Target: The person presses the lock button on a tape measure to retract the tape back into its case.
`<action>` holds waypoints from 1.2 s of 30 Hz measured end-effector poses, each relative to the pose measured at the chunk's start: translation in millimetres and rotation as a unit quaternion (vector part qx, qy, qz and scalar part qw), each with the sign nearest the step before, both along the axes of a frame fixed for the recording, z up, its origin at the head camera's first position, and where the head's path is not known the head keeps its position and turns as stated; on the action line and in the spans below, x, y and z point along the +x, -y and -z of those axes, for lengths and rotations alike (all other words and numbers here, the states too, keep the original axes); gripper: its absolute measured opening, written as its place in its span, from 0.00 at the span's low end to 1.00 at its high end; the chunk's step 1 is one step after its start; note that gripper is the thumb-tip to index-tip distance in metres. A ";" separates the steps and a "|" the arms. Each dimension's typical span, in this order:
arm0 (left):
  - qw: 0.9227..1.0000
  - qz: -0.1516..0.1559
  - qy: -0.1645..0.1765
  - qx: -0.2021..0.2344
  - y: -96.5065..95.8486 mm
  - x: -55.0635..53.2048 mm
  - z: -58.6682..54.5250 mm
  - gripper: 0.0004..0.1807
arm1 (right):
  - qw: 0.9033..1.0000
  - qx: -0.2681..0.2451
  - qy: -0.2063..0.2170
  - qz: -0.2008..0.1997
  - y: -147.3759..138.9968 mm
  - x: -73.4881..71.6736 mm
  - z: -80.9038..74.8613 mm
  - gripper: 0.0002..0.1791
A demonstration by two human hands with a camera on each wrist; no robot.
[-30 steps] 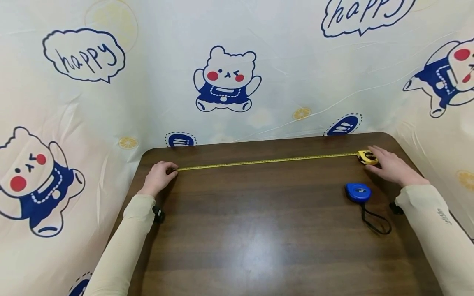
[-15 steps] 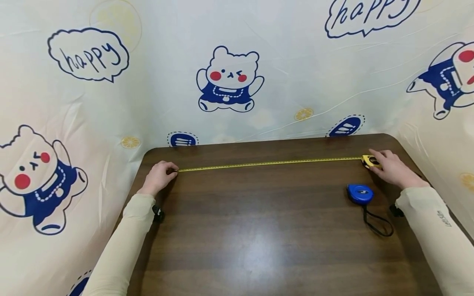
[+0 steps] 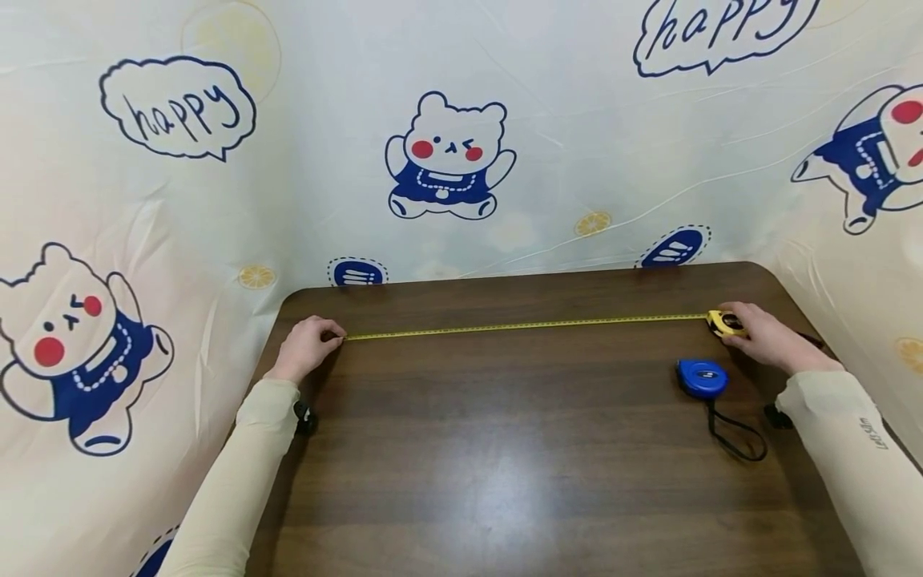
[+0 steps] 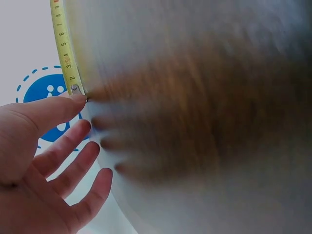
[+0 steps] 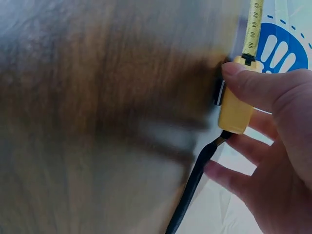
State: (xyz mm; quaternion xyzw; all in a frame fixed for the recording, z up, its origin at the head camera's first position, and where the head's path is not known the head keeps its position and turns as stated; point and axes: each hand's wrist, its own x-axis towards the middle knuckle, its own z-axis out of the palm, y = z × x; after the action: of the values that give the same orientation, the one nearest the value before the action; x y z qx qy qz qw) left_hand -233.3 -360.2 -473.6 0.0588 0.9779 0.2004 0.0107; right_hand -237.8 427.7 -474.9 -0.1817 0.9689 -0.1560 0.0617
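A yellow tape measure (image 3: pixel 723 323) lies near the table's far right corner, its yellow blade (image 3: pixel 526 325) drawn out leftward across the back. At the blade's left end, my left hand (image 3: pixel 304 349) pinches the tip; the left wrist view shows the thumb (image 4: pixel 58 108) over the metal end hook, the index finger mostly hidden behind. My right hand (image 3: pixel 767 336) holds the case, and the right wrist view has the thumb (image 5: pixel 253 87) on the yellow case (image 5: pixel 236 109), with a black strap (image 5: pixel 192 190) hanging from it. Figures in the sixties show where the blade meets the case.
A blue tape measure (image 3: pixel 702 378) with a black looped wrist strap (image 3: pixel 757 453) lies on the brown table (image 3: pixel 490 425), nearer than the right hand. A printed cloth (image 3: pixel 562 136) with cartoon bears hangs behind and at both sides of the table.
My right fingers have closed round the yellow case, which has moved slightly right and nearer to me. The blade's right end came nearer with it. The left hand has hardly moved.
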 end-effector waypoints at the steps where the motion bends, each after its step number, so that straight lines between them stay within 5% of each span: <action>1: 1.000 0.000 0.002 -0.002 0.2 0.3 -0.3 0.07 | 1.000 -0.008 -0.004 -0.005 -0.3 1.3 -0.2 0.31; 13: 1.000 -0.001 0.010 -0.029 3.1 1.3 -4.2 0.05 | 0.998 -0.033 -0.038 -0.027 -2.3 15.2 -5.8 0.29; 36: 0.999 0.029 -0.015 -0.015 8.0 10.2 -26.7 0.04 | 0.989 -0.062 -0.122 -0.059 -0.7 30.5 -20.4 0.23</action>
State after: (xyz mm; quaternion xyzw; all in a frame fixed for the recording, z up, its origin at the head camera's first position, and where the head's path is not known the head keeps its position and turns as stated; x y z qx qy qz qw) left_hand -223.1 -368.3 -446.9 0.0899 0.9786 0.1849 0.0024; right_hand -207.3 428.4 -454.6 -0.2596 0.9452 -0.1887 -0.0598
